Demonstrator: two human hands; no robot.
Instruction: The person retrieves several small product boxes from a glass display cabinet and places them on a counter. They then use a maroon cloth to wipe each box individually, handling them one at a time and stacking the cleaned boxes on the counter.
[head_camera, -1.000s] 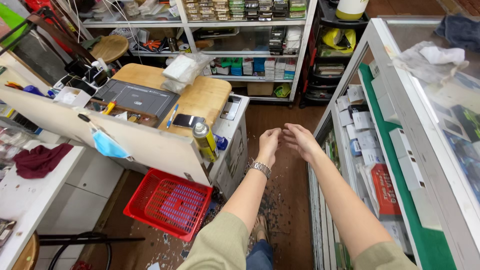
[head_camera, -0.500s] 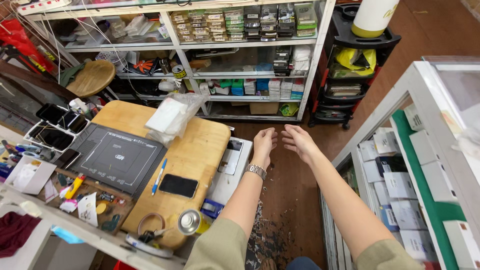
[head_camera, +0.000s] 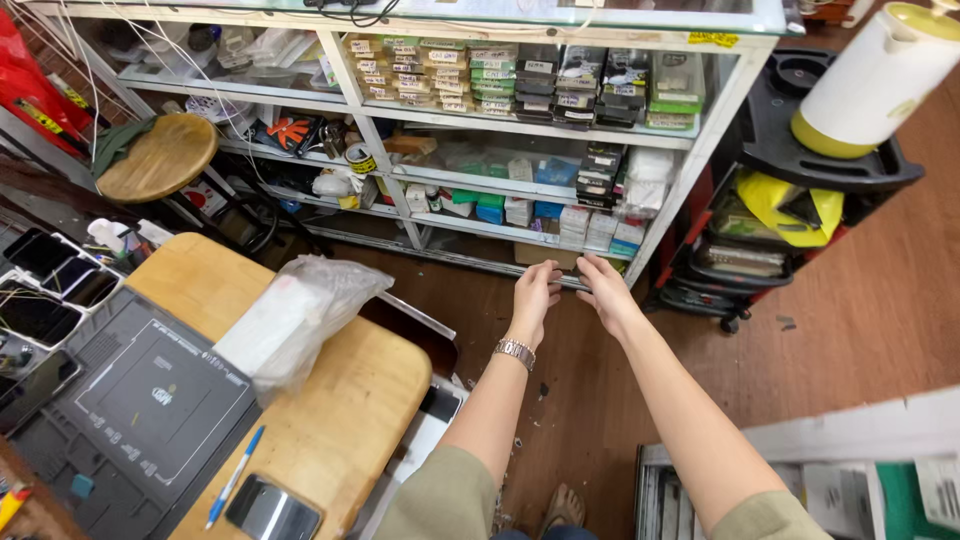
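Shelf unit (head_camera: 690, 170), white frame, glass-topped, packed with small boxes, stands just beyond my fingers. Left hand (head_camera: 536, 293) and right hand (head_camera: 604, 292) both reach toward its bottom shelf, fingers loosely apart, empty, nothing grasped yet. Cardboard box (head_camera: 545, 256) sits nearest the fingertips; contact not discernible

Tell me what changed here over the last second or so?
The view swung from the red basket and floor toward the shelf unit, which now looks much closer. Both arms stay stretched out in front, and the left hand and right hand now hang before its lowest shelf. Neither took hold of anything. They remain empty and side by side, the wristwatch still on the left wrist, and the wooden table looks undisturbed.
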